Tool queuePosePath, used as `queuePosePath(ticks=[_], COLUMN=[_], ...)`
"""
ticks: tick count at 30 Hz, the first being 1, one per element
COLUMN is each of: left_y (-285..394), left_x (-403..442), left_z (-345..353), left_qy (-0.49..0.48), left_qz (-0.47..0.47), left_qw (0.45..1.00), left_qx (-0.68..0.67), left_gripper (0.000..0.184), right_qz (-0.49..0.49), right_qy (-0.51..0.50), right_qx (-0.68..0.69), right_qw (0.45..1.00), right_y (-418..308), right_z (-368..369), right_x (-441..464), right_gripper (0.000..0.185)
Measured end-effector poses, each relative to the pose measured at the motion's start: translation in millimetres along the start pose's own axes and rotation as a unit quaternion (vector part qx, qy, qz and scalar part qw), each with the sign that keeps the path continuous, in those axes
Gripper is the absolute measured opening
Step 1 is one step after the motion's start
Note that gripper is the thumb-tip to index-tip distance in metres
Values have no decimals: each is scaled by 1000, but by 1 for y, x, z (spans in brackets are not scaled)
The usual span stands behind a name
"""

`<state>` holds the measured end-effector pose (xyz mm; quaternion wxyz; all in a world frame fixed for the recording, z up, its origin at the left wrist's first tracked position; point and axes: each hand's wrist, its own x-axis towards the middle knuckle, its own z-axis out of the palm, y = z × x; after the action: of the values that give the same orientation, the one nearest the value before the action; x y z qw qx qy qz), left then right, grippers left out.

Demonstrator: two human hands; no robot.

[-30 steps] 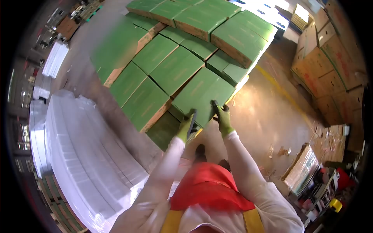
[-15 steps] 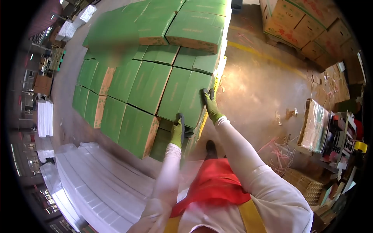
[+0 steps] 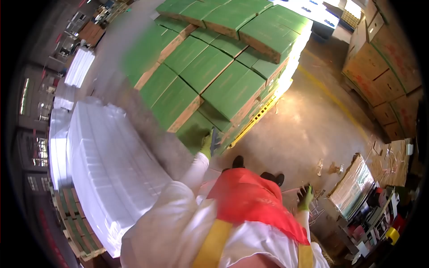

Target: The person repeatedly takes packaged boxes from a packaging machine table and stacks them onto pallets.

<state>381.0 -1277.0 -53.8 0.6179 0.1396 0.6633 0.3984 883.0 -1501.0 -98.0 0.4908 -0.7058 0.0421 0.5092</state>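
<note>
Left hand [image 3: 207,144] at near green boxes [image 3: 234,90], perhaps steadying; grip unclear. Right hand [image 3: 305,198], lower right, released, fingers spread, likely for balance.

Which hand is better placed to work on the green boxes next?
Probably the left hand: it is at the near corner of the green boxes, while the right hand is away from them.

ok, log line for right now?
left gloved hand: at near corner of stacked green cardboard cartons, contact unclear | right gloved hand: away from stack, fingers spread, grip empty | long white plastic-wrapped bundle: left of stack
</note>
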Motion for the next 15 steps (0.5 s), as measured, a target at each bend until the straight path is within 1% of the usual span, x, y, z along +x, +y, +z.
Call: queuePosePath(ticks=[2,3,5,8,11,12,14,15], left_y=[-40,-67,-121,-123,-135,-134,-140,-143], left_x=[-22,-26,-34,-98,-115,-122,-123,-125], left_z=[3,0,-6,49,76,87,97,100], left_qy=[64,57,41,55,-20,-6,-9,-9], left_qz=[-34,-38,-46,-120,-112,-100,-80,-70], left_qw=[997,998,998,991,994,995,994,993], left_qx=[-2,-11,-26,-20,1,29,76,99], left_gripper=[50,48,42,33,28,26,26,26], right_qz=[23,55,86,50,-48,-63,-93,-103], right_qy=[44,105,216,217,199,219,259,251], right_qx=[103,98,166,130,136,123,103,111], right_qw=[993,988,958,966,969,966,956,956], right_y=[7,6,9,12,-9,-29,-75,-78], right_z=[-81,-119,-191,-277,-303,-294,-260,-262], right_x=[-23,-17,6,30,49,45,30,36], right_gripper=[51,55,57,58,60,60,61,61])
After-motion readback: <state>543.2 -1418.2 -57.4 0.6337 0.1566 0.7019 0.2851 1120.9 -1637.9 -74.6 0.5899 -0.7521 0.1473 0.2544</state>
